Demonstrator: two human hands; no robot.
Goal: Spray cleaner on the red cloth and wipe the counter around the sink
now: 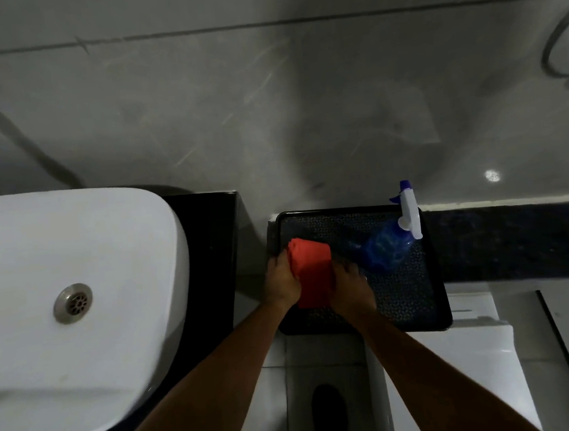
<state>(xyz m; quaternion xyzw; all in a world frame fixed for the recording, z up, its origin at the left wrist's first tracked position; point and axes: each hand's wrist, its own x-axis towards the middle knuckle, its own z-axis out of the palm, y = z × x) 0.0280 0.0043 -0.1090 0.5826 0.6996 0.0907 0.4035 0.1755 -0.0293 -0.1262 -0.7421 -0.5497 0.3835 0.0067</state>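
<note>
Both hands on the folded red cloth (pixel 312 274) over the black patterned tray (pixel 403 294), left hand (pixel 282 281) and right hand (pixel 349 285) clasping its sides, apparently gathering it for spraying, blue spray bottle (pixel 390 244) lying just right, white sink (pixel 74 302) far left.

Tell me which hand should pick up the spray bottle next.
Right. The right hand sits on the folded red cloth's bottle side, nearest the blue spray bottle with white trigger in the black tray; the left hand would have to cross over.
</note>
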